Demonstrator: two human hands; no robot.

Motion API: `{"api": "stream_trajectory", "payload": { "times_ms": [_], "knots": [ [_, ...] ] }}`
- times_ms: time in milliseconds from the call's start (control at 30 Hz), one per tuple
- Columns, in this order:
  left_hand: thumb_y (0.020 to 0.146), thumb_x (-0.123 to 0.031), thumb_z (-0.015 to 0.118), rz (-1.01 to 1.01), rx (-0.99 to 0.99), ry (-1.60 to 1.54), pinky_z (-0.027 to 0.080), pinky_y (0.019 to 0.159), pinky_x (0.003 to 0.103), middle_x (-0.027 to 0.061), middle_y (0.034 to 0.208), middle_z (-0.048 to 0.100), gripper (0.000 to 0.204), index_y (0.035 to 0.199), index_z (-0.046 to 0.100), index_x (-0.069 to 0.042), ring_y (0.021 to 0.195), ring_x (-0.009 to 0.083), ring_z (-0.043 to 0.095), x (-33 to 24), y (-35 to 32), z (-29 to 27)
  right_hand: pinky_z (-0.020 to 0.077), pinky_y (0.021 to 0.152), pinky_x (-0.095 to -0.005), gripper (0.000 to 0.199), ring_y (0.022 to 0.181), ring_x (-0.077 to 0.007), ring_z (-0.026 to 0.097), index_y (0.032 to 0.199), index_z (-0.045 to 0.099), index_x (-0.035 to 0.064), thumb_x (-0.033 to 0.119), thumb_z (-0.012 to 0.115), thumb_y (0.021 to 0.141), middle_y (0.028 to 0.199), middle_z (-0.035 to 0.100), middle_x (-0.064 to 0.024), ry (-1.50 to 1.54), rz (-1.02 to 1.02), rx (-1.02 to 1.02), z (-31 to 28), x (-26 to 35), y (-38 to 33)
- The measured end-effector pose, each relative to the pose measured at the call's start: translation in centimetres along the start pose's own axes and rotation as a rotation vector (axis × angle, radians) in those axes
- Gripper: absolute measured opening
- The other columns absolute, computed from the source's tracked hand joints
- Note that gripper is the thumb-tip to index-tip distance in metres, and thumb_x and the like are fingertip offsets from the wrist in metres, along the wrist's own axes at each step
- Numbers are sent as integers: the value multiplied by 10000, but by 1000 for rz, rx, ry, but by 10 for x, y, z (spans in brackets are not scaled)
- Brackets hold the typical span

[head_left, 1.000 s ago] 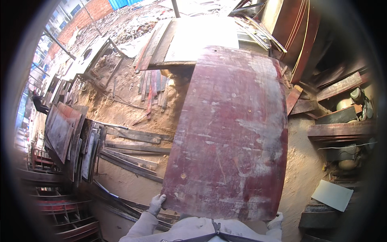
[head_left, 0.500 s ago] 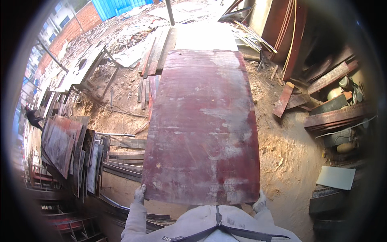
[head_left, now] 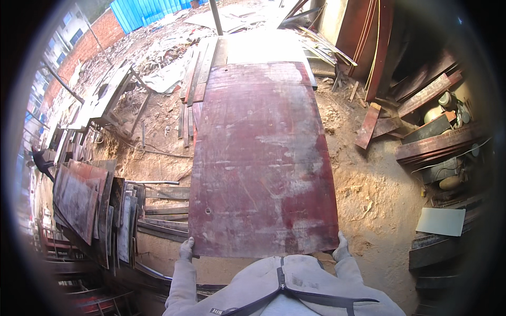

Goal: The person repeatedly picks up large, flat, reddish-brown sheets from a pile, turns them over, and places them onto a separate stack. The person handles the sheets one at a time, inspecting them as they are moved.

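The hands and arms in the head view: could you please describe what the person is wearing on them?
Both the left hand and the right hand wear pale, whitish work gloves. The forearms are covered by light grey long sleeves of a jacket, loose and slightly creased, reaching to the glove cuffs. No markings show on the gloves.

Left hand (head_left: 186,249) in a pale glove, clamped on the near left corner of a large dark-red plywood panel (head_left: 262,163); right hand (head_left: 341,247), gloved too, gripping the near right corner. Panel stretching flat and away from both hands — scuffed, with pale worn patches. Beyond its far edge, a lighter board (head_left: 262,46). Left of the left hand, a leaning stack of dark boards (head_left: 87,203) and loose planks (head_left: 163,210). Right of the right hand, sandy ground (head_left: 377,195), a pale square sheet (head_left: 440,221), reddish planks (head_left: 437,142) further off. Far ahead — a blue corrugated fence (head_left: 147,10).
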State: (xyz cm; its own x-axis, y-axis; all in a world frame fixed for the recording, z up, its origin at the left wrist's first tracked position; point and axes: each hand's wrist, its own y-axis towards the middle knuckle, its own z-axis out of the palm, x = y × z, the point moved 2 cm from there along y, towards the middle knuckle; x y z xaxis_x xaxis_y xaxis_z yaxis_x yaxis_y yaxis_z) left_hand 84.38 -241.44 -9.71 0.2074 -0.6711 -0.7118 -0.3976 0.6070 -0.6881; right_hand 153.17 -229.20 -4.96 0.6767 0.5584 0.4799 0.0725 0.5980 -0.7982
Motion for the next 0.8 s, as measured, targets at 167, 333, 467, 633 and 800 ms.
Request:
{"api": "stream_trajectory", "payload": {
  "times_ms": [167,333,467,633,800],
  "knots": [
    [1013,-512,600,-3,-6,-90,544,416,385,119,917,734,544,1172,667,4,625,248,698,1,-8,6,508,983,-686,618,1252,-423,607,1454,520,93,560,387,1072,1421,602,-181,-96,79,-16,-8,3,10],
    [1024,-561,543,-145,-63,-97,514,392,367,103,872,733,541,1118,690,-49,602,236,688,4,-10,9,501,1028,-631,660,1270,-410,597,1467,501,81,583,317,1081,1437,589,-188,-5,96,46,1,6,23],
    [1025,-588,521,72,-27,-92,495,376,358,86,842,729,544,1097,701,-79,579,220,672,-9,-6,17,490,1050,-618,673,1270,-407,594,1463,504,74,591,315,1077,1427,598,-175,-62,63,79,2,11,42],
    [1038,-595,489,-95,-39,-39,486,369,329,83,834,728,573,1145,693,-71,579,197,679,7,-40,63,500,1050,-596,675,1257,-398,600,1457,512,77,597,357,1054,1427,599,-163,152,-25,38,-35,40,51],
    [1031,-595,505,-65,160,-165,564,398,371,115,838,727,598,1147,681,-35,578,243,701,54,-103,149,488,1067,-585,667,1269,-383,595,1434,546,90,605,423,1029,1421,608,-151,372,-257,-213,-66,56,28]
  ]
}}
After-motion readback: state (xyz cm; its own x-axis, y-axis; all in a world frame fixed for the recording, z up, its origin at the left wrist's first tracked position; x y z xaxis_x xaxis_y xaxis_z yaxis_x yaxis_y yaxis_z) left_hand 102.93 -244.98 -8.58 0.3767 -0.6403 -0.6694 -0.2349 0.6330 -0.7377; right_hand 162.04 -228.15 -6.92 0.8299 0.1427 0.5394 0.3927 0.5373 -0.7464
